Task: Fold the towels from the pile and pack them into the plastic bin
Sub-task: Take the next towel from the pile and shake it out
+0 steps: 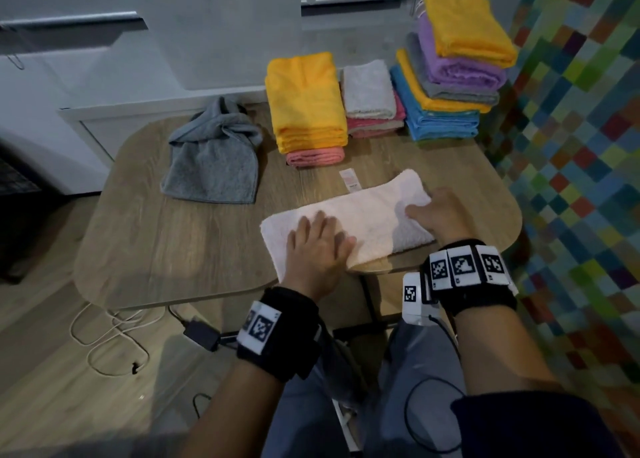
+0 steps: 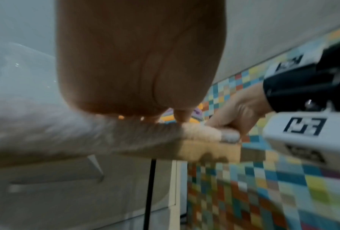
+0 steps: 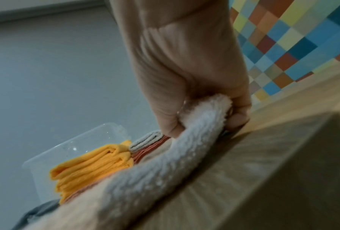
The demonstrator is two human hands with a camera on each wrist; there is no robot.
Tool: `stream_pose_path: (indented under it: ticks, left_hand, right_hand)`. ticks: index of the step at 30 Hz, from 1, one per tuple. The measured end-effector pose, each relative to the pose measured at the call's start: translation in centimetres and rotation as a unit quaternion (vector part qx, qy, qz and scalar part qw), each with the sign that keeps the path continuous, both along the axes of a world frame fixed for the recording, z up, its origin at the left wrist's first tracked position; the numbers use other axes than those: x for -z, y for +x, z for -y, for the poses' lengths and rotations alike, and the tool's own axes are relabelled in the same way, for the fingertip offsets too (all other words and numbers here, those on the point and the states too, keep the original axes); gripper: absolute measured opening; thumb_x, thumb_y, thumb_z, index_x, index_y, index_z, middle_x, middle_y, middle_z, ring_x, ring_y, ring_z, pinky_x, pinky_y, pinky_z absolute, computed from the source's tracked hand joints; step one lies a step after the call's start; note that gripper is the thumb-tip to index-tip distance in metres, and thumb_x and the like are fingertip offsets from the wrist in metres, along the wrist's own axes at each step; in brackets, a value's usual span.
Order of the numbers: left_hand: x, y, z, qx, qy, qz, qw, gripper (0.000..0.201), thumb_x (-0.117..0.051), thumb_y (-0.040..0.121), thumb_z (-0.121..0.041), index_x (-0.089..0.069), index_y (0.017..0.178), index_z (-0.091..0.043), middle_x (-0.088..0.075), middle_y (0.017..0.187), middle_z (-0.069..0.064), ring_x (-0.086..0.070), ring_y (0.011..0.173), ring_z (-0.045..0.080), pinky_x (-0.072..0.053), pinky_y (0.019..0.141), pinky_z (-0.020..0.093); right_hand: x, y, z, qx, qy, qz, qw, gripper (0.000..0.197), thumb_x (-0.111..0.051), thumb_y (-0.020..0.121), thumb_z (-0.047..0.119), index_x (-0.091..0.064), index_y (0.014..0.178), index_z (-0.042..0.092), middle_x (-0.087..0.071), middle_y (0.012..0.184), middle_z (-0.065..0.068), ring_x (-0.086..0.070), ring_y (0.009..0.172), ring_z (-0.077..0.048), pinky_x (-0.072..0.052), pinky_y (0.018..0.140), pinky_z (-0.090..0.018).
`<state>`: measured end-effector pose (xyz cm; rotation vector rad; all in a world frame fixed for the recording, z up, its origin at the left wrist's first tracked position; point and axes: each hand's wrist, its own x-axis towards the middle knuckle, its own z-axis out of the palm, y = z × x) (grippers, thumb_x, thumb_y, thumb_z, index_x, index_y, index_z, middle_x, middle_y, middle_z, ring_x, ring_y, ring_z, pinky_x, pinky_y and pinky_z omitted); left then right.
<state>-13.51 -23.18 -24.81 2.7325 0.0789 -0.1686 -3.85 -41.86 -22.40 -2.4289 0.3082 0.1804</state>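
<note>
On the rounded wooden table [image 1: 145, 236] we see our left hand [image 1: 317, 246] pressing flat, fingers straight, on the folded pale pink terry towel [image 1: 363, 215], whose right end our right hand [image 1: 438, 215] grips.

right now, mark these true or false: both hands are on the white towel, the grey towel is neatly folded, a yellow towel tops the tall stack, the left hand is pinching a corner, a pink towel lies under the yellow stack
1. Both hands are on the white towel. True: the left hand and the right hand both touch it.
2. The grey towel is neatly folded. False: it lies crumpled on the table.
3. A yellow towel tops the tall stack. True.
4. The left hand pinches a corner. False: it lies flat with fingers spread; the right hand grips the towel's end.
5. A pink towel lies under the yellow stack. True.
</note>
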Motion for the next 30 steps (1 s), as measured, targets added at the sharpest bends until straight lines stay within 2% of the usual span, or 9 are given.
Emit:
stream_pose_path:
  ticks: [4,8,11,13,16,21,24,27,30]
  left_hand:
    - [1.1,1.5,0.7,0.057,0.074,0.008,0.996,0.065,-0.018,0.097,-0.053,-0.001,0.150,-0.021,0.008,0.159,0.001,0.010,0.146,0.024,0.006,0.116,0.044]
    - [0.8,3.8,-0.3,0.101,0.105,0.021,0.989,0.064,-0.023,0.097,-0.054,-0.001,0.150,-0.026,0.007,0.159,-0.003,0.009,0.146,0.020,0.007,0.117,0.043]
    - [0.7,3.9,-0.6,0.116,0.105,0.022,0.987,0.066,-0.024,0.096,-0.056,0.000,0.150,-0.026,0.008,0.158,-0.004,0.011,0.146,0.019,0.009,0.117,0.042]
    - [0.8,3.6,-0.8,0.118,0.098,0.016,0.988,0.070,-0.027,0.095,-0.057,0.000,0.150,-0.024,0.009,0.158,-0.002,0.012,0.145,0.020,0.010,0.117,0.043]
    - [0.7,3.0,-1.3,0.124,0.065,0.062,0.988,0.078,-0.031,0.085,-0.063,-0.014,0.149,-0.021,-0.004,0.159,-0.002,0.003,0.146,0.022,0.007,0.116,0.041]
    - [1.0,2.2,-1.9,0.110,-0.039,0.155,0.981,0.052,-0.037,0.081,-0.043,-0.058,0.123,-0.022,-0.051,0.136,-0.003,-0.036,0.128,0.024,-0.026,0.104,0.035]
    - [1.8,1.9,-2.2,0.101,-0.090,0.183,0.974,0.047,-0.038,0.083,-0.035,-0.061,0.118,-0.014,-0.060,0.125,0.004,-0.048,0.119,0.027,-0.036,0.102,0.037]
    - [2.2,1.8,-2.3,0.086,-0.142,0.192,0.967,0.046,-0.048,0.081,-0.022,-0.055,0.123,-0.007,-0.059,0.124,0.011,-0.049,0.118,0.027,-0.030,0.101,0.026]
    - [2.1,1.7,-2.3,0.085,-0.174,0.195,0.961,0.052,-0.047,0.079,-0.020,-0.048,0.129,-0.006,-0.054,0.130,0.012,-0.047,0.121,0.027,-0.030,0.102,0.026]
  right_hand:
    - [0.0,-0.6,1.3,0.037,0.027,0.041,0.998,0.034,-0.055,0.090,0.022,-0.055,0.118,0.003,-0.059,0.115,-0.016,-0.053,0.096,-0.027,-0.038,0.081,-0.032]
    - [1.1,-1.9,2.9,0.075,-0.005,0.111,0.991,0.044,-0.063,0.087,0.036,-0.055,0.111,0.000,-0.060,0.109,-0.020,-0.057,0.101,-0.034,-0.042,0.083,-0.037]
    - [1.5,-2.3,3.1,0.095,-0.007,0.081,0.992,0.065,-0.068,0.077,0.055,-0.057,0.108,-0.001,-0.061,0.105,-0.017,-0.057,0.100,-0.034,-0.046,0.086,-0.041]
    - [1.3,-2.4,3.0,0.092,-0.012,0.061,0.994,0.059,-0.067,0.080,0.049,-0.058,0.112,0.000,-0.061,0.110,-0.017,-0.057,0.103,-0.034,-0.044,0.087,-0.039]
    - [-0.1,-3.2,1.2,0.079,-0.050,0.132,0.987,0.038,-0.060,0.088,0.030,-0.058,0.114,0.003,-0.063,0.110,-0.015,-0.059,0.099,-0.032,-0.040,0.078,-0.032]
    - [-2.0,-6.0,-5.3,-0.030,-0.108,0.249,0.962,0.026,-0.055,0.091,0.027,-0.054,0.116,0.018,-0.063,0.104,-0.006,-0.062,0.091,-0.023,-0.050,0.073,-0.035]
    - [-0.2,-6.7,-8.0,-0.129,-0.093,0.233,0.959,0.029,-0.051,0.093,0.023,-0.053,0.121,0.017,-0.064,0.111,-0.009,-0.061,0.100,-0.028,-0.047,0.078,-0.038]
    - [1.7,-7.1,-8.6,-0.170,-0.131,0.206,0.955,0.035,-0.044,0.096,0.029,-0.050,0.129,0.018,-0.062,0.117,-0.008,-0.060,0.104,-0.029,-0.045,0.081,-0.036]
    - [1.5,-6.8,-8.2,-0.196,-0.090,0.184,0.959,0.034,-0.042,0.096,0.037,-0.061,0.115,0.018,-0.064,0.110,-0.007,-0.060,0.100,-0.028,-0.045,0.080,-0.036]
